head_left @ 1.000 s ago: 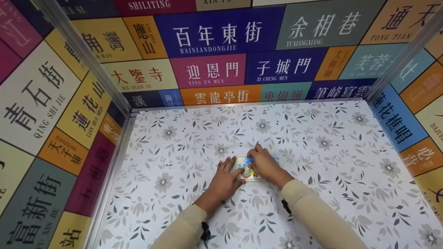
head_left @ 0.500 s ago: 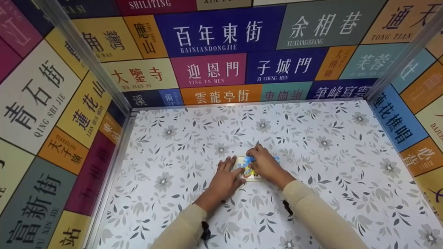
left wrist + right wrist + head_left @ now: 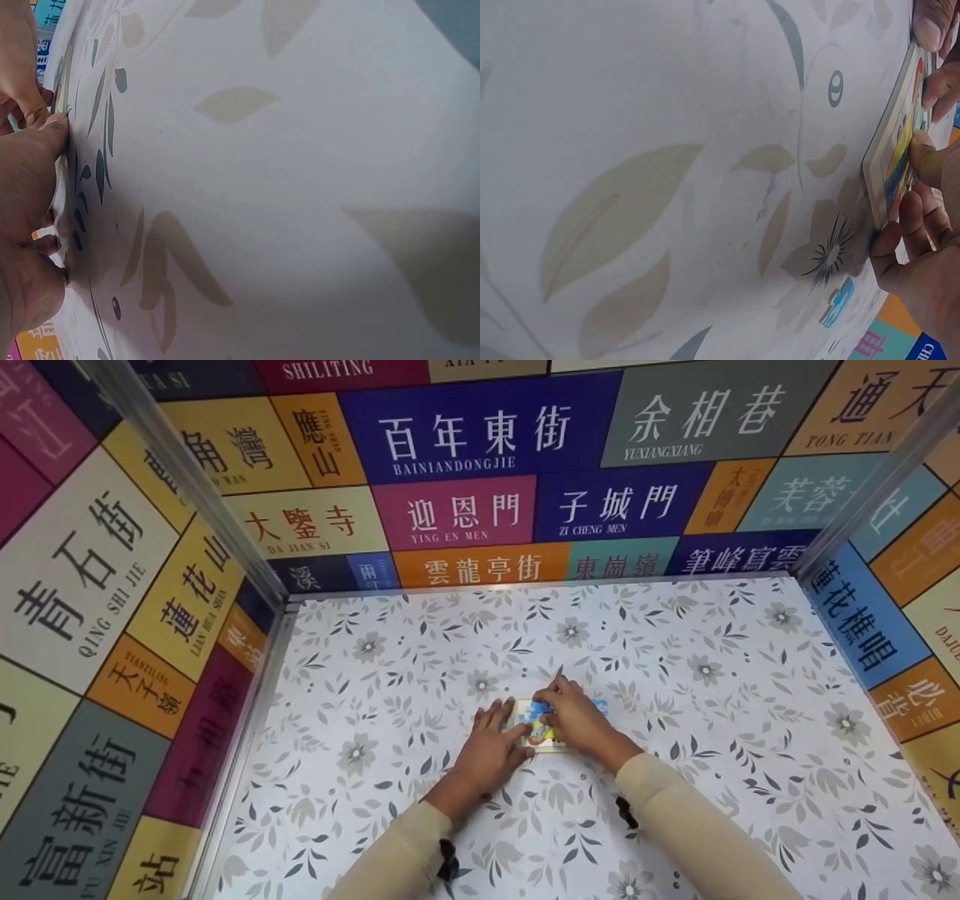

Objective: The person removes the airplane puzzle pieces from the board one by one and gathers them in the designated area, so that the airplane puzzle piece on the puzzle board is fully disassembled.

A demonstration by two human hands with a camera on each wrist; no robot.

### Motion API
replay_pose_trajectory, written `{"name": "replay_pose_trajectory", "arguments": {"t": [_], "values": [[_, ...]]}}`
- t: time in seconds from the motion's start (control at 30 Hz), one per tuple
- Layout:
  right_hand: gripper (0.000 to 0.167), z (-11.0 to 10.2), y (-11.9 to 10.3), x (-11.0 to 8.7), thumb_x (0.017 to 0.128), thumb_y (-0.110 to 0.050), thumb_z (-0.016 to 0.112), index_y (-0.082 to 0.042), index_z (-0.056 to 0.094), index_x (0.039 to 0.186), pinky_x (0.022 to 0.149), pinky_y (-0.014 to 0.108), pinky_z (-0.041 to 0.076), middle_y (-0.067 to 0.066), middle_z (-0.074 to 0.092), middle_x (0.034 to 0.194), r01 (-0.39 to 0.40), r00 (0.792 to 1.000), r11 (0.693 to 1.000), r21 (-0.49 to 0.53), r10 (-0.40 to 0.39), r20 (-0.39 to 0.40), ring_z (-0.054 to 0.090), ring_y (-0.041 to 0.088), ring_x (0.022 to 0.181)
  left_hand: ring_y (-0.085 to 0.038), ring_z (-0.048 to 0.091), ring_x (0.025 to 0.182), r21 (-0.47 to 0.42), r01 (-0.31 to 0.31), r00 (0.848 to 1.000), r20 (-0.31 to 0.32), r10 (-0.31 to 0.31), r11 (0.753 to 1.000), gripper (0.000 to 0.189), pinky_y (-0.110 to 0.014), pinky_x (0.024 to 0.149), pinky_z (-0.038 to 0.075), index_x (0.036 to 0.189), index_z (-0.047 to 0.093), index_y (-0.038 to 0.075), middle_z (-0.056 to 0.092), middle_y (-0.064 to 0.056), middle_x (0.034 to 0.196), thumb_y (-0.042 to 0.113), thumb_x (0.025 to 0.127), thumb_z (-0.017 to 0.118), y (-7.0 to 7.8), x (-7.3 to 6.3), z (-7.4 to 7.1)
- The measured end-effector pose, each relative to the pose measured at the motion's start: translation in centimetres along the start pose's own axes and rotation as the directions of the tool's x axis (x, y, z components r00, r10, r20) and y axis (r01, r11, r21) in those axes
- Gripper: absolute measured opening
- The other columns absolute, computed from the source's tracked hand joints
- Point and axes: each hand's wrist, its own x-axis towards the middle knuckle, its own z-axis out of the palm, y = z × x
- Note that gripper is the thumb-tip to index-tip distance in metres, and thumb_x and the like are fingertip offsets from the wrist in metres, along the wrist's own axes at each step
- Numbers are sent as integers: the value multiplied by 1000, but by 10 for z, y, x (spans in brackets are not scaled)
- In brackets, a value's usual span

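Observation:
A small jigsaw puzzle [image 3: 537, 739] in a pale frame lies flat on the patterned tabletop, its picture blue and yellow. Along its left side rests my left hand [image 3: 486, 750], fingers spread and fairly straight, with the index finger and thumb touching the puzzle. Over the top and right side curls my right hand [image 3: 581, 720], which hides much of the picture. Its thumb [image 3: 928, 161] presses on the picture while other fingers bend at the edge, gripping there; any loose piece between them is hidden. A loose blue puzzle piece [image 3: 837, 303] lies on the table just beyond the right hand.
White tabletop [image 3: 390, 825] with grey flowers and leaves spreads around the puzzle. Panels with large printed characters [image 3: 465, 435] enclose it at the back and both sides. Metal posts [image 3: 202, 495] stand at the back corners.
My right thumb and fingers shift slightly over the puzzle, showing a little more of the picture near its middle. The left hand stays in place.

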Motion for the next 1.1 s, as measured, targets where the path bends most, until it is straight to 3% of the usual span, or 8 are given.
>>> {"name": "replay_pose_trajectory", "arguments": {"t": [0.2, 0.47, 0.8, 1.1], "values": [[28, -4, 2, -3, 103, -7, 76, -5, 75, 131, 91, 58, 51, 15, 58, 126, 7, 1000, 1000, -18, -7, -2, 55, 35, 112, -46, 35, 166, -8, 4, 1000, 10, -4, 1000, 43, -66, 134, 30, 148, 68, 23, 38, -21, 178, 44, 111, 62, 0, 0, 1], [28, -15, 14, -10, 103, -13, 77, -9, 75, 131, 83, 51, 40, 13, 56, 126, 7, 999, 1000, -26, -8, -48, 48, 31, 107, -45, 34, 166, -4, -2, 1000, 19, 2, 1000, 45, -67, 133, 31, 149, 67, 23, 36, -22, 178, 47, 113, 58, -2, 1, 3], [27, -30, 37, -22, 104, -14, 77, -10, 76, 130, 89, 61, 41, 17, 57, 131, -33, 998, 999, -10, 32, -59, 50, 38, 113, -45, 32, 168, -39, 13, 1000, 27, -12, 999, 45, -67, 135, 27, 148, 68, 21, 36, -21, 179, 46, 112, 60, -3, 2, 2], [29, -46, 60, -39, 103, -11, 78, -11, 76, 132, 87, 60, 42, 17, 60, 134, -63, 994, 998, -20, 61, -95, 52, 41, 118, -45, 32, 167, -43, 11, 1000, 15, -11, 999, 45, -66, 135, 27, 149, 67, 22, 36, -21, 178, 45, 110, 63, -1, 2, 1]]}}
